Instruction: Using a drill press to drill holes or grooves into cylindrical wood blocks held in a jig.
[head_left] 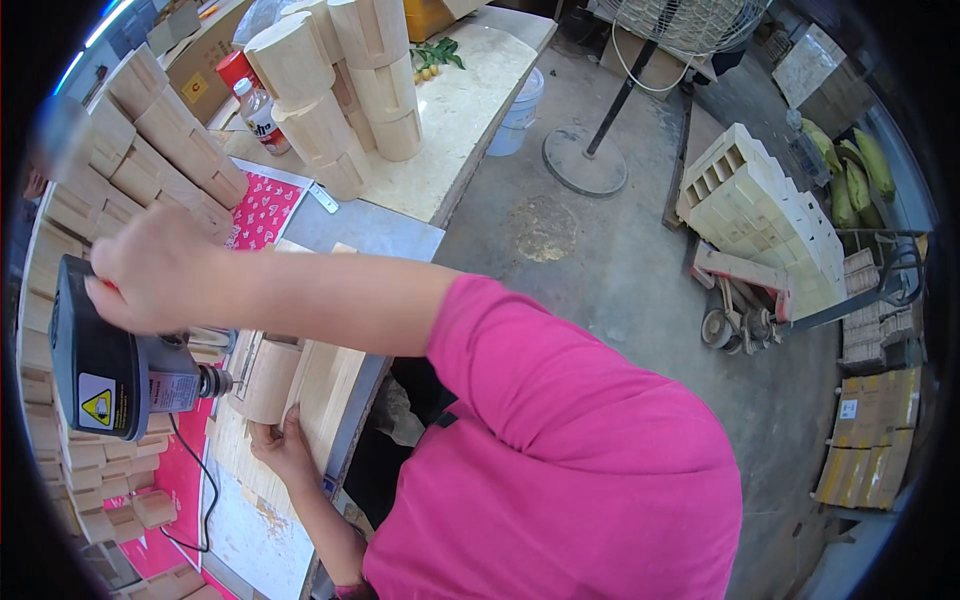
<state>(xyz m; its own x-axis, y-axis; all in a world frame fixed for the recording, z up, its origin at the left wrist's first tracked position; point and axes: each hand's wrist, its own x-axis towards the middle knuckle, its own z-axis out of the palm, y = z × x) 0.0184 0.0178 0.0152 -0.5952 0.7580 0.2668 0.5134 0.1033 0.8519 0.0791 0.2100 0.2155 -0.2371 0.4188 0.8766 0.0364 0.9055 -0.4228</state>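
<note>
Fingers of right hand [160, 268] wrapped around electric drill [110, 365] | left hand [283, 448] fingers pinching curved wooden piece [268, 380] just above them, at drill tip.

Drill [110, 365] bit tip hidden behind wooden cylinder [268, 380]; upper-left block stack [70, 150] blurred (vignette cuts rim).

The person wears a bright pink short-sleeved shirt [560, 450], both forearms bare below the sleeve.

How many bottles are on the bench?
1: a clear bottle with a white cap stands at the back of the bench, left of the stacked wooden blocks. More could be hidden behind the stacks.
</note>
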